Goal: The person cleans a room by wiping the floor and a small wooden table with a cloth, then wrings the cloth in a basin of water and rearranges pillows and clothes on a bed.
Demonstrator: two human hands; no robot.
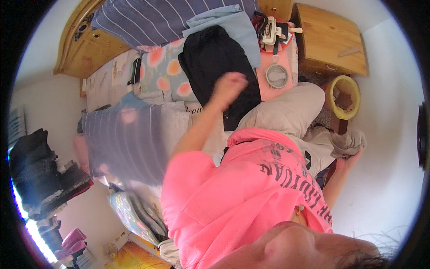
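Note:
My left hand [229, 86] is blurred, with its fingers curled, over folded black trousers [215, 57] on the bed. Whether it pinches anything there cannot be made out. Off to the right, beside my bent leg in beige trousers [285, 104], my right hand [349, 160] grips a crumpled grey cloth [347, 143], which covers most of its fingers. Under the far end of the black trousers lies a folded light blue fabric [247, 37]. A round grey lid-like item with a loop [277, 76] rests on pink fabric to their right.
A red-rimmed basket [257, 27] holds a cream device and other small items. Right of the bed stand a wooden bedside cabinet [331, 33] and a yellow bin [356, 97]. Striped bedding [124, 141] is bunched on the left. Dark clothes [37, 168] are near the bright window.

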